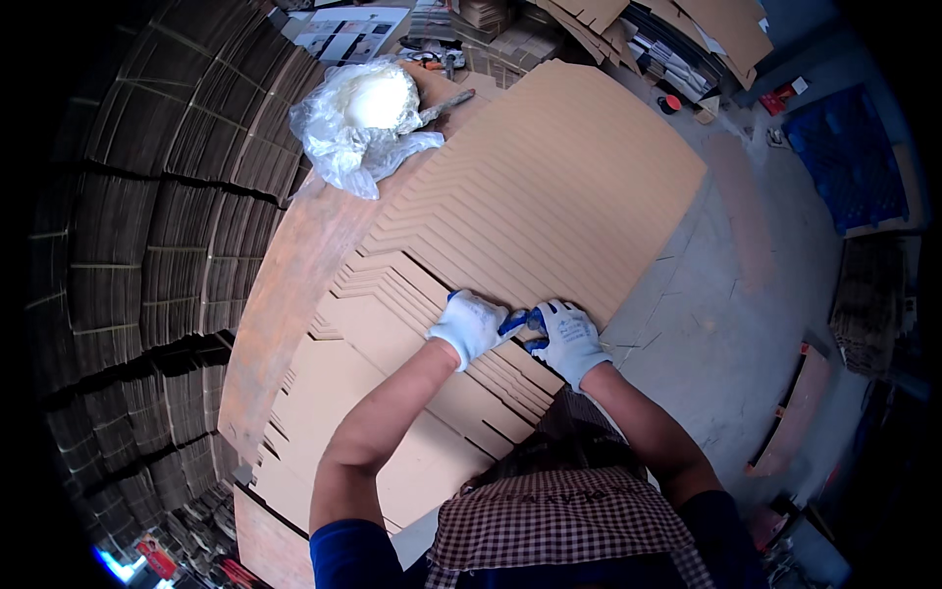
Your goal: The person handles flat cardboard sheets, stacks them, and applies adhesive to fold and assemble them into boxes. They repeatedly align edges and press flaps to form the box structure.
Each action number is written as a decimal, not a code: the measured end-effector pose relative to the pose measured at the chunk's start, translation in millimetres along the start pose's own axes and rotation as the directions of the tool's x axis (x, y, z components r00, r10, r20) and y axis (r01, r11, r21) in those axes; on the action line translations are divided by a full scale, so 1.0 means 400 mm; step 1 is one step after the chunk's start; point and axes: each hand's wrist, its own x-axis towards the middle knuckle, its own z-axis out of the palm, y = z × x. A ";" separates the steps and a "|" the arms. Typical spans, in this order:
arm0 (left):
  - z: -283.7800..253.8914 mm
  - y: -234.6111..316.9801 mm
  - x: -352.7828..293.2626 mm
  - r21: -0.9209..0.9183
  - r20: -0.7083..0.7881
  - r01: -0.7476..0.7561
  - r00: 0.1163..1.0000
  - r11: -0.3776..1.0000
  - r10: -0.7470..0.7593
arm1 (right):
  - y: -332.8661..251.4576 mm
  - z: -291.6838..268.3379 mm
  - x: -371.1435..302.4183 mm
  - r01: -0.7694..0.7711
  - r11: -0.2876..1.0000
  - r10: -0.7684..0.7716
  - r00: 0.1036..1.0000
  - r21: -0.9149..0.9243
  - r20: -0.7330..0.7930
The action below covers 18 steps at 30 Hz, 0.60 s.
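Observation:
Brown cardboard sheets lie fanned out in overlapping rows across a wooden table, their edges stepped like shingles. My left hand, in a white glove with blue-coated fingers, is closed at the near edge of the fanned sheets, thumb pointing right. Close beside it, my right hand in a matching glove has its fingers curled over the same edge. A dark gap runs along that edge under the hands. Nearer to me are more cut cardboard sheets with slots and notched ends. The fingertips are partly hidden.
A clear plastic bag around a white mass sits at the table's far left, with a brush-like stick beside it. Tall strapped cardboard stacks line the left. On the right are grey floor and a blue pallet.

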 end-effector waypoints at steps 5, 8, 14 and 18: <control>-0.037 -0.008 -0.019 -0.130 0.099 0.075 0.993 0.989 -0.062 | 0.007 0.009 0.000 0.021 1.000 -0.020 0.999 0.007 -0.044; -0.001 -0.008 -0.032 -0.004 0.012 0.039 0.999 0.999 -0.039 | 0.004 0.001 -0.004 0.027 0.997 -0.024 0.999 0.069 -0.047; -0.016 -0.001 -0.034 0.010 0.074 0.022 0.997 1.000 -0.023 | 0.002 -0.001 -0.003 0.035 0.995 -0.029 0.997 0.095 -0.067; 0.013 -0.004 -0.040 0.047 0.011 -0.027 1.000 0.999 0.027 | -0.004 -0.005 0.000 0.005 0.997 0.000 0.998 0.079 -0.063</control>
